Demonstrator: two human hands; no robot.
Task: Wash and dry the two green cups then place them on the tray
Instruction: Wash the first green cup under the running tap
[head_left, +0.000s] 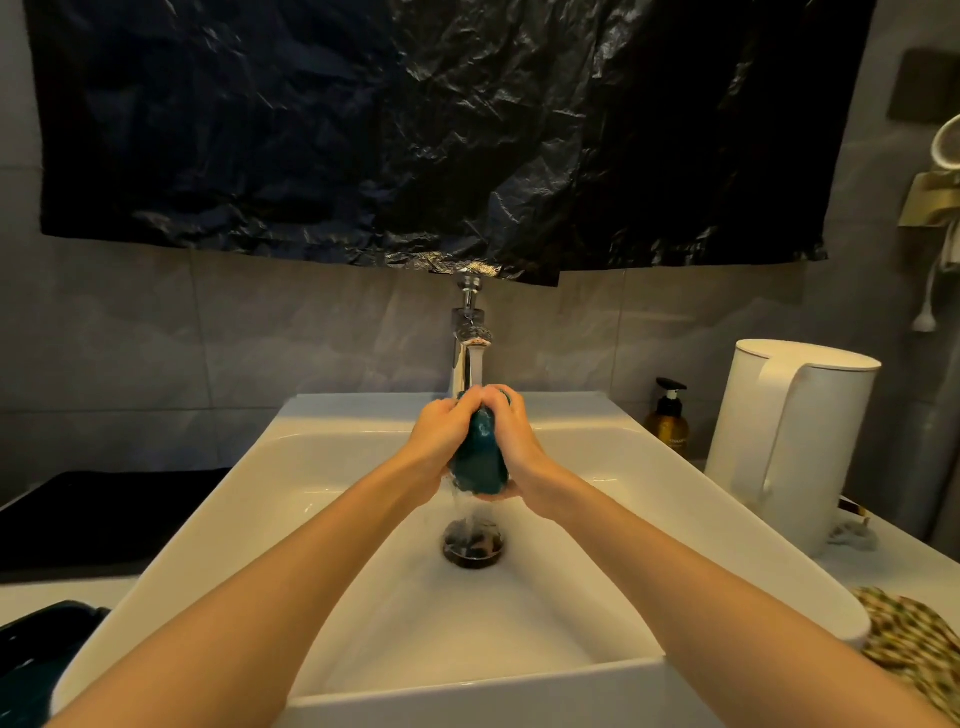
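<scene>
Green cup (479, 457) is clasped between the left hand (441, 428) and right hand (514, 431), fingers (467, 400) of both curled round it. It is held under water running from the tap (470, 338), over the white sink (311, 467).

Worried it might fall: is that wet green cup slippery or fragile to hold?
Probably slippery: tap water runs over the cup; left hand and right hand both grip it. Glossy and stiff, so likely breakable against the sink.
</scene>
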